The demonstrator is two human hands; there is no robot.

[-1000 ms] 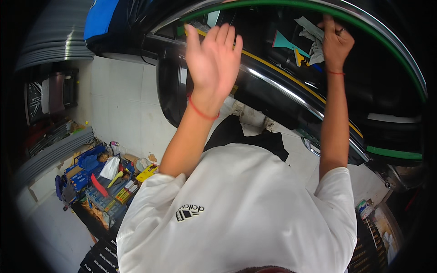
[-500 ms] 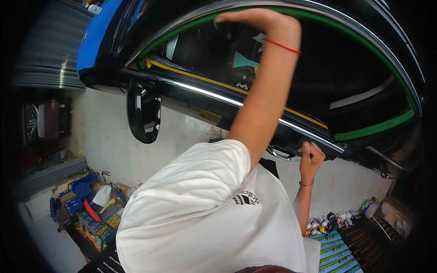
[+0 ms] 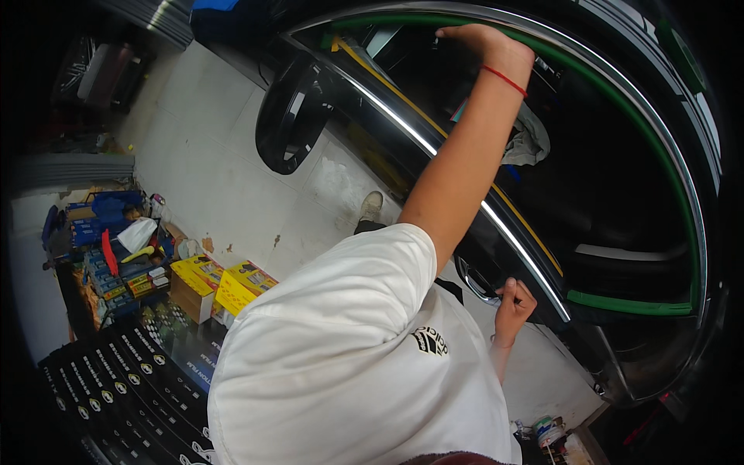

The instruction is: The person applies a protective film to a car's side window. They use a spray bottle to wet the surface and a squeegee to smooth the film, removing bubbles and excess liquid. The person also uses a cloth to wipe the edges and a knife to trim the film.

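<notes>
Raised toward the upper edge of a black car door's window opening is my left hand [image 3: 487, 45], with a thin red band at the wrist. Its fingers are bunched by the green strip [image 3: 639, 99] that lines the opening; a small pale spot shows at the fingertips, too small to name. My right hand [image 3: 515, 310] is lower on the right, beside the chrome-edged door handle [image 3: 474, 283]. Its fingers are curled, and what they hold, if anything, is hidden. Yellow tape [image 3: 415, 106] follows the lower window edge above a bright chrome trim [image 3: 387, 108].
A black side mirror [image 3: 275, 128] juts out at the left. Inside the car lies a crumpled grey cloth [image 3: 531, 139]. Yellow boxes [image 3: 246, 288], long black boxes [image 3: 116, 387] and a cluttered pile of supplies [image 3: 124, 248] stand at lower left. My shoe [image 3: 371, 207] shows on the pale floor.
The view has turned, so the car appears rotated clockwise. My left hand stays by the green strip, my right by the handle. The teal scraper inside the car is now mostly hidden behind my arm.
</notes>
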